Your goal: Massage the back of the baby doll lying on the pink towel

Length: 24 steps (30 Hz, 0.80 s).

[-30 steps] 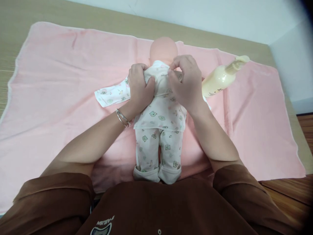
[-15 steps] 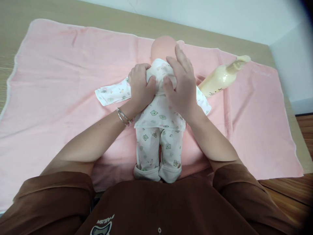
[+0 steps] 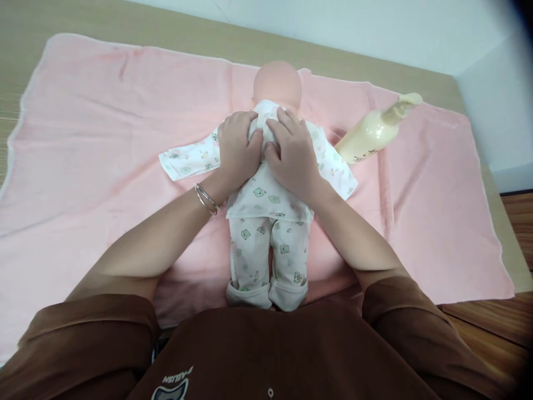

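A baby doll lies on its back on a pink towel (image 3: 104,133), its bald head (image 3: 277,84) pointing away from me. It wears a white bear-print top (image 3: 260,194) and matching trousers (image 3: 268,255) with cuffed feet. My left hand (image 3: 237,150) grips bunched fabric at the top's collar, and my right hand (image 3: 291,155) presses on the same fold from the other side. The two hands nearly meet. The top's left-side sleeve (image 3: 189,158) and right-side sleeve (image 3: 333,166) lie spread flat. The doll's arms are hidden.
A cream pump bottle (image 3: 372,132) lies on the towel to the right of the doll. The towel covers a light wooden table (image 3: 208,33). A wood floor (image 3: 499,328) shows beyond the table's right corner. Silver bangles (image 3: 207,200) circle my left wrist.
My right hand has slid down and left towards my left hand, and its fingers have closed in. The right-side sleeve now lies spread out. The bunched collar has flattened slightly.
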{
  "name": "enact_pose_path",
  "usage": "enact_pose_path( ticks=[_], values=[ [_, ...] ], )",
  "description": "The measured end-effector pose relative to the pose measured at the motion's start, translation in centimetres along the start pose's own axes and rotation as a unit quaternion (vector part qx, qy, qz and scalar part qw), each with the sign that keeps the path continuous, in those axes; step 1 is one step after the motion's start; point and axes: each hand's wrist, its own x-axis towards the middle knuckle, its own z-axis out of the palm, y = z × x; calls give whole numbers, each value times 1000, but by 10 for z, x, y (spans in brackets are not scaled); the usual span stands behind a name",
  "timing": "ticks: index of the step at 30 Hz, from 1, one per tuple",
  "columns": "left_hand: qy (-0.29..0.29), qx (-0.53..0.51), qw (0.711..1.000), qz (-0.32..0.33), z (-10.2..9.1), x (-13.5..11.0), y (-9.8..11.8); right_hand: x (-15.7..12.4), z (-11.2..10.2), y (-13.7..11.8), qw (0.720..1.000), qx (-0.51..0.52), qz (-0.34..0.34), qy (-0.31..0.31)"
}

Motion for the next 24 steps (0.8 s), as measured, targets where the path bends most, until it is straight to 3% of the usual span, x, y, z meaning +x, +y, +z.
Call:
enact_pose_path(
  ticks=[8, 17, 21, 24],
  values=[
    [28, -84, 995, 52, 0, -2, -12, 0, -3, 4, 995, 43, -3, 94],
    [52, -86, 987, 123, -1, -8, -20, -3, -4, -1, 995, 27, 23, 91],
    [44, -85, 988, 117, 2, 1, -24, -2, 1, -8, 998, 10, 68, -3],
    [27, -102, 992, 64, -12, 10, -11, -2, 6, -9, 996, 18, 80, -42]
  ],
)
